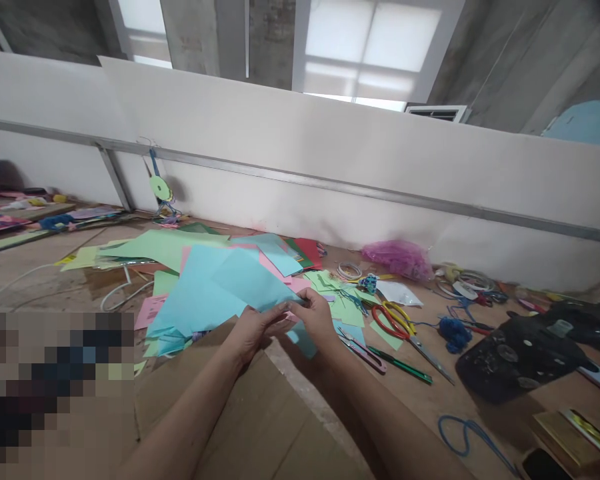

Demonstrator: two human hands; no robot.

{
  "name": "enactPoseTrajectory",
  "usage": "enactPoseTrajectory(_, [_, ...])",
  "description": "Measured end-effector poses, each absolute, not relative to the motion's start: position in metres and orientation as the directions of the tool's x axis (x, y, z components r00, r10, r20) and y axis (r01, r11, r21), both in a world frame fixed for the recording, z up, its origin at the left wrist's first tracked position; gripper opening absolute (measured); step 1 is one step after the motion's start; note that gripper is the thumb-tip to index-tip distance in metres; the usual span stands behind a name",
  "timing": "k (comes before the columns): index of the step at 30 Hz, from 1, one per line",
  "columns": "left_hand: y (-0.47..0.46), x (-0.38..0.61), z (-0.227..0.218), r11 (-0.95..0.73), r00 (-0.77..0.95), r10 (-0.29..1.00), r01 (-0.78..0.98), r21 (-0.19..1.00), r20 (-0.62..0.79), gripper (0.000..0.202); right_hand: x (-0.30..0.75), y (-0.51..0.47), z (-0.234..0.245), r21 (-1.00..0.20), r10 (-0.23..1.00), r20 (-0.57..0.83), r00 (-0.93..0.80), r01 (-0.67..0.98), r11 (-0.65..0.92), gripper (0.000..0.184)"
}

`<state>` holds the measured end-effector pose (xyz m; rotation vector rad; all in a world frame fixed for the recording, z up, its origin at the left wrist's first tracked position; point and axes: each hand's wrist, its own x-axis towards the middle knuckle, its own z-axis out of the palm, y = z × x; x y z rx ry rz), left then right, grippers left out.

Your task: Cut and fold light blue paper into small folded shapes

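Note:
Both of my hands meet near the middle of the view on a sheet of light blue paper. My left hand pinches its lower edge, with the thumb towards the right. Close beside it, my right hand grips the right corner of the same sheet between thumb and fingers. Beneath them, a brown cardboard sheet lies under my forearms. Another light blue sheet rests just behind, over pink and green paper. A pink cutter and a green cutter lie right of my right hand.
Scissors with red and yellow handles lie to the right, near blue yarn and a black container. Green sheets spread at the left back. A pink plastic bag sits against the white partition. A blue cord curls at front right.

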<state>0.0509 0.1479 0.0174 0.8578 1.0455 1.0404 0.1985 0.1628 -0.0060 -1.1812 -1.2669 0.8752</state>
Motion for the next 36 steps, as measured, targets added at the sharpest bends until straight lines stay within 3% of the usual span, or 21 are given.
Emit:
enactPoseTrajectory(8, [0.151,0.054,0.015,0.277,0.134,0.959,-0.269,0.923,-0.249,0.034,0.197,0.161,-0.003,-0.971,0.965,0.226,0.135,0.116,0.211,0.022])
enactPoseTrajectory(15, [0.157,0.053,0.006,0.271,0.119,0.963,-0.455,0.848,-0.244,0.031,0.198,0.163,-0.003,-0.965,0.955,0.232,0.183,-0.082,0.250,0.033])
enactPoseTrajectory(19, [0.160,0.052,0.003,0.264,0.136,0.965,-0.507,0.821,-0.226,0.030,0.202,0.165,-0.002,-0.982,0.976,0.158,0.152,-0.078,0.172,0.027])
enactPoseTrajectory(26, [0.161,0.053,0.006,0.232,0.101,0.972,-0.570,0.789,-0.212,0.027,0.202,0.164,0.003,-0.971,0.991,0.077,0.105,-0.218,0.098,0.029])
enactPoseTrajectory(36, [0.160,0.053,0.009,0.234,0.059,0.967,-0.592,0.771,-0.248,0.023,0.204,0.163,0.008,-0.972,0.992,0.099,0.080,-0.204,0.114,0.028])
